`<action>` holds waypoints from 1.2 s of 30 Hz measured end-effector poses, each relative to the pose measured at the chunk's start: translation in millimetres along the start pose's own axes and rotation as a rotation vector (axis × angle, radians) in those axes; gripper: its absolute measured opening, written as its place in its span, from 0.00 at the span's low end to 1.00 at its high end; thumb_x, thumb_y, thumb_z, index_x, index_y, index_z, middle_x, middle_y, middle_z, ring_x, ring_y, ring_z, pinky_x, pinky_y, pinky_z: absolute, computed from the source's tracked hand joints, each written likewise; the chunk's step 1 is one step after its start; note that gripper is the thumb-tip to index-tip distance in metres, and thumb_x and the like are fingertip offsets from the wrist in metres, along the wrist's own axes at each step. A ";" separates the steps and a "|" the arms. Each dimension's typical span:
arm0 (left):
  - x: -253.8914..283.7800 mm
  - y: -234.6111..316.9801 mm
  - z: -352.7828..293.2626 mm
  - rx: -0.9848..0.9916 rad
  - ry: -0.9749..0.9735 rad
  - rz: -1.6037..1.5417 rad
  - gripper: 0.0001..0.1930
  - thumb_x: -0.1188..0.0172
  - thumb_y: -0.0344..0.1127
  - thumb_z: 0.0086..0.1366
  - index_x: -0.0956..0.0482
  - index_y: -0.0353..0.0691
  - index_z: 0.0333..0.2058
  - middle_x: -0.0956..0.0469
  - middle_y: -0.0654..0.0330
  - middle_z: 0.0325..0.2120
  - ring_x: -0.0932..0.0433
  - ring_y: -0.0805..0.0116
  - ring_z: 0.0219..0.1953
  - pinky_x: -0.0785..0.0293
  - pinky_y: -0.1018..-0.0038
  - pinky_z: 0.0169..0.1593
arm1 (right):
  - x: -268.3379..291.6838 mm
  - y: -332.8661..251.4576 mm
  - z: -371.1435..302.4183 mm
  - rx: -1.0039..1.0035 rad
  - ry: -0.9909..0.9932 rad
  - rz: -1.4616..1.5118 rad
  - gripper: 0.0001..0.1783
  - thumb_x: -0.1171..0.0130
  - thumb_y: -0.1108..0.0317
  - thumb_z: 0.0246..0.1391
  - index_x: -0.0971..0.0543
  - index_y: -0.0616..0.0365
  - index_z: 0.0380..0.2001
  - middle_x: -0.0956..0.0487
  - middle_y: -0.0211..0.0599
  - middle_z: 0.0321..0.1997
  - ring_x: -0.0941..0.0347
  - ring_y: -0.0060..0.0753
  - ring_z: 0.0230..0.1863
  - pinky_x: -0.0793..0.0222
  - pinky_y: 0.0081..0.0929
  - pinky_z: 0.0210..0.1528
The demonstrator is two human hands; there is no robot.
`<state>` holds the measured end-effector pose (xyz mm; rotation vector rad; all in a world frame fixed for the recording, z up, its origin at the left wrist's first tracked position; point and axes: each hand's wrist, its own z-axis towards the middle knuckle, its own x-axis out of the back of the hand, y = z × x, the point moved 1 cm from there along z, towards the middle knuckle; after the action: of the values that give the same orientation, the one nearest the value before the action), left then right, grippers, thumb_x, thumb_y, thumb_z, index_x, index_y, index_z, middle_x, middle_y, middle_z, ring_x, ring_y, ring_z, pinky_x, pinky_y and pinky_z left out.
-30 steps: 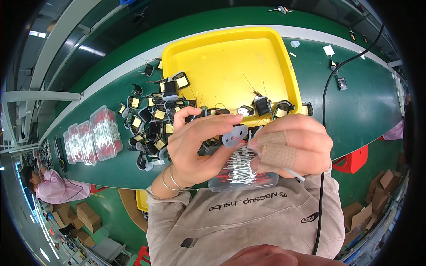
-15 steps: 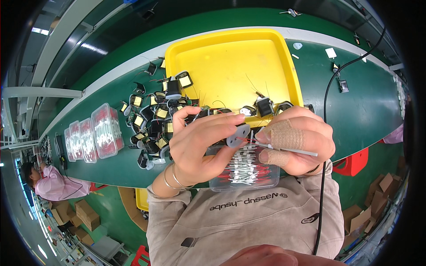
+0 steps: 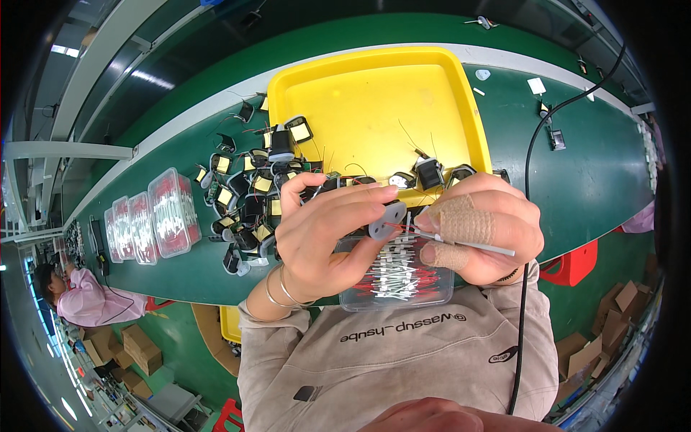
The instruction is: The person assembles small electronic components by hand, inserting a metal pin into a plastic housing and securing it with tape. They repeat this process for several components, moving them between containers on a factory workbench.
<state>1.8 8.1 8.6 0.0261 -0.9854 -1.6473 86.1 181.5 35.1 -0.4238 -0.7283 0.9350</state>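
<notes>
Grey oval piece (image 3: 387,220) and red wire (image 3: 403,229) held off the near edge of the yellow tray (image 3: 389,108)

Just off the tray's near edge, the left hand (image 3: 314,241) has its grip closed on the grey oval piece between thumb and fingers. The right hand (image 3: 497,223), off the tray's near right corner, wears tan tape (image 3: 466,218) on its fingers; its grip clasps a thin white stick (image 3: 488,248), and the red wire runs toward it from the oval piece. Nearer the person than the tray, a clear tub (image 3: 396,307) contains leads (image 3: 396,270) in red and white. Left of the tray, black modules (image 3: 252,209) with yellow pads lie heaped on the green bench (image 3: 576,165); farther left stand clear boxes (image 3: 160,230). Writing shows on the person's beige top (image 3: 403,374), on the tray's near side: a line of dark lettering (image 3: 403,327), upside down in this view, and a small dark oval print (image 3: 503,353). A black cable (image 3: 527,187) passes right of the tray
</notes>
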 end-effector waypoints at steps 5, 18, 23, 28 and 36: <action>-0.3 -0.1 0.6 -0.006 -0.002 0.005 0.17 0.30 0.27 0.44 0.25 0.42 0.34 0.17 0.61 0.35 0.19 0.69 0.38 0.39 0.68 0.47 | 0.1 -0.4 0.1 -0.004 -0.006 -0.007 0.16 0.28 0.69 0.28 0.17 0.59 0.27 0.20 0.33 0.28 0.25 0.32 0.27 0.27 0.24 0.31; -0.3 0.7 1.6 0.006 0.003 -0.002 0.16 0.30 0.27 0.45 0.25 0.42 0.33 0.17 0.61 0.34 0.18 0.69 0.37 0.39 0.69 0.47 | 0.4 2.2 1.8 0.091 0.005 -0.023 0.16 0.27 0.69 0.28 0.18 0.60 0.27 0.20 0.34 0.27 0.24 0.33 0.27 0.28 0.24 0.30; 0.5 0.4 1.3 -0.004 0.000 -0.011 0.16 0.30 0.27 0.45 0.25 0.42 0.33 0.17 0.61 0.34 0.18 0.69 0.37 0.40 0.69 0.47 | 0.8 2.8 0.2 0.100 -0.010 -0.046 0.16 0.27 0.70 0.28 0.19 0.63 0.25 0.19 0.36 0.27 0.23 0.35 0.28 0.29 0.26 0.29; 2.7 0.5 0.8 -0.016 -0.011 -0.007 0.18 0.29 0.27 0.45 0.26 0.42 0.35 0.18 0.61 0.35 0.19 0.69 0.38 0.39 0.69 0.47 | -2.2 4.5 -2.8 0.134 0.038 -0.037 0.17 0.26 0.69 0.26 0.17 0.57 0.27 0.21 0.33 0.28 0.25 0.30 0.26 0.27 0.22 0.29; 3.2 0.9 -1.7 -0.017 -0.010 -0.001 0.19 0.29 0.28 0.43 0.26 0.43 0.35 0.18 0.60 0.35 0.19 0.69 0.38 0.40 0.69 0.47 | -3.9 2.7 -6.4 0.175 0.000 -0.043 0.15 0.29 0.69 0.30 0.17 0.58 0.28 0.21 0.34 0.29 0.25 0.31 0.27 0.26 0.22 0.29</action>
<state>2.3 4.5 9.5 0.0071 -0.9793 -1.6580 87.6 179.5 27.5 -0.2530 -0.6474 0.9497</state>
